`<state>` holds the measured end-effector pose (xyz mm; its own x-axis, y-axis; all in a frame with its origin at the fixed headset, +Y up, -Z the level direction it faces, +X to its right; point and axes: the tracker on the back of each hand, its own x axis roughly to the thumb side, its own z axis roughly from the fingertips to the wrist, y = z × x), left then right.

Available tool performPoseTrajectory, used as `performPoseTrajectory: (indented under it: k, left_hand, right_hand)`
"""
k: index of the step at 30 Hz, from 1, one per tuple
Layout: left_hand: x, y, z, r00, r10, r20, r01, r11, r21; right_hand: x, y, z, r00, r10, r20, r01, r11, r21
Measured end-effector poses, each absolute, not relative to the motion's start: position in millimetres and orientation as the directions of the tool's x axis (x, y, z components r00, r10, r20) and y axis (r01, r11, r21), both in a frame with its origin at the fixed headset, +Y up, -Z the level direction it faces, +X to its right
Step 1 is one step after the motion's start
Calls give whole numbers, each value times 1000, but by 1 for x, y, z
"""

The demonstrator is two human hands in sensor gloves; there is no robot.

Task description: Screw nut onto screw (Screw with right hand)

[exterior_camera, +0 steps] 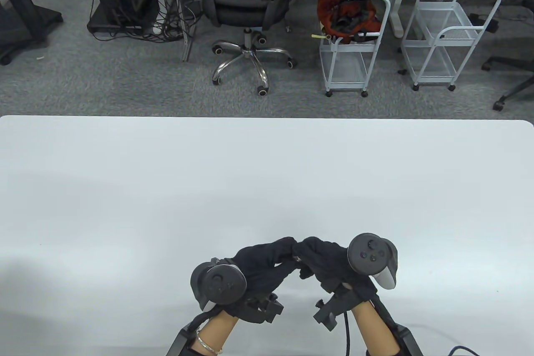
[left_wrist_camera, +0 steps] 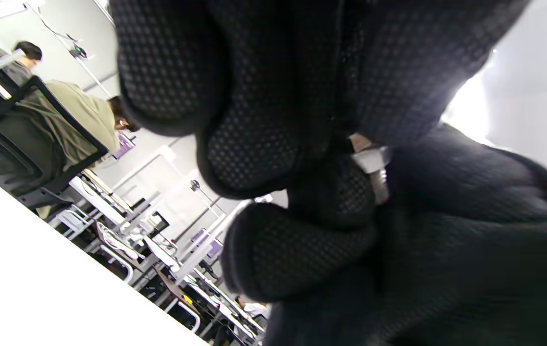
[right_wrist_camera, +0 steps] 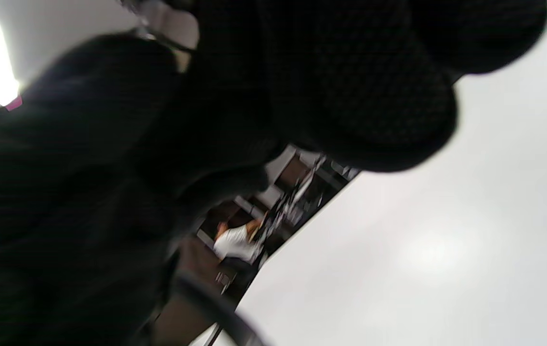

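Both gloved hands meet fingertip to fingertip low over the table's near middle. My left hand [exterior_camera: 288, 252] pinches the screw; in the left wrist view its pale head [left_wrist_camera: 370, 159] and threaded shank [left_wrist_camera: 379, 186] show between the left fingers [left_wrist_camera: 254, 154] and my right hand [left_wrist_camera: 470, 216]. My right hand [exterior_camera: 303, 252] closes its fingers around the shank end, where the nut is hidden under the glove. In the table view both parts are hidden by the fingers. The right wrist view is blurred; a pale piece [right_wrist_camera: 172, 24] shows at its top beside the right fingers [right_wrist_camera: 374, 110].
The white table [exterior_camera: 267, 180] stretches away from the hands. Beyond its far edge are an office chair [exterior_camera: 246, 1] and two white trolleys [exterior_camera: 354, 47] on grey carpet.
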<state>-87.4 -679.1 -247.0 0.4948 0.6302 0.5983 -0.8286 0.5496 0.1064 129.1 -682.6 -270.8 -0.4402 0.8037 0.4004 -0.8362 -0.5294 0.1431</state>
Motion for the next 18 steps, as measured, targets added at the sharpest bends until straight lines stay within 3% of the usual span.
performPoseTrajectory:
  k: [2,7,12,16,18]
  left_hand:
    - [-87,-681,-248,491,636,595,-830,549,98]
    - [-91,-680,-250,501,637,586,-828,549,111]
    - [-89,-680,-248,501,624,600,-824,555,112]
    - [-90,-683,-250,497,647,578,-831,547,102]
    - [-93,-682,-250,501,645,577,-830,547,109]
  right_hand:
    - [130,-683,-272,-431,814,390,-830,-527,183]
    - [129,-683,-274,-344,877,336,-754,-472,458]
    - [129,-684,-271,-410,832,375,-848,-498,178]
    - [130,-683,-271,-389,849,357,-819,-496,288]
    - [128,-683,-272,-351,872,342,-771,-476,422]
